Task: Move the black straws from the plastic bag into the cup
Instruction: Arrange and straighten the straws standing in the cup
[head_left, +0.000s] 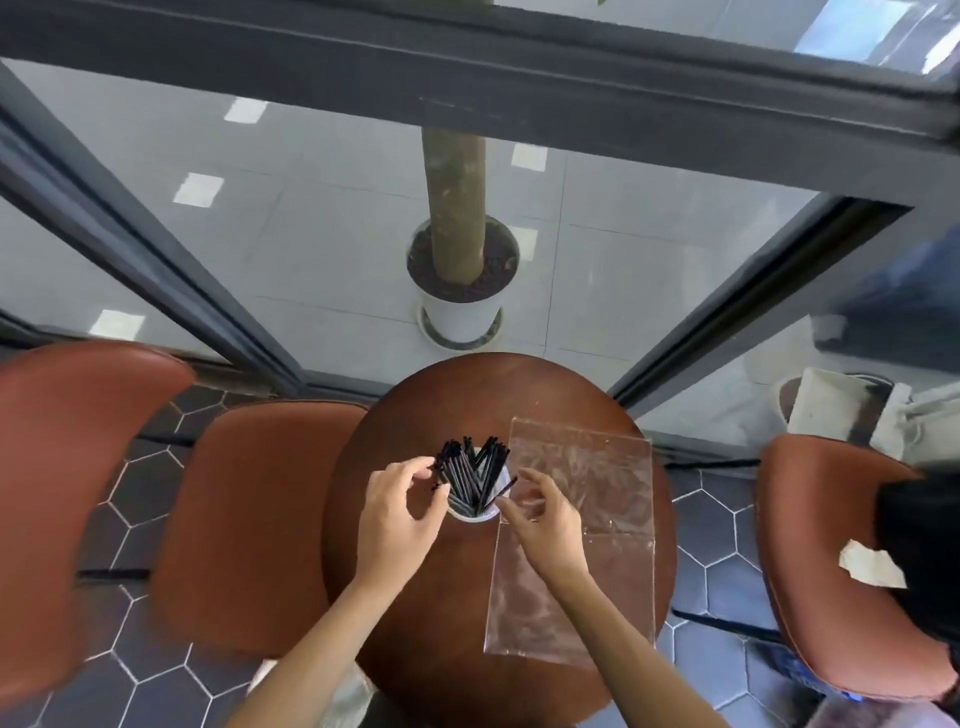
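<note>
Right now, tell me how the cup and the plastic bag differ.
The cup stands upright, while the plastic bag lies flat on the round table. The cup is white and opaque; the bag is clear, showing the wood beneath. The cup is full of black straws; no straws show in the bag. Both sit on the table, side by side.

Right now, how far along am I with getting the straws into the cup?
Nearly done. The black straws stand bunched in the cup, and the plastic bag lies flat on the table, apparently empty. Your left hand tidies the bunch; your right hand pinches one last straw to drop in.
</note>
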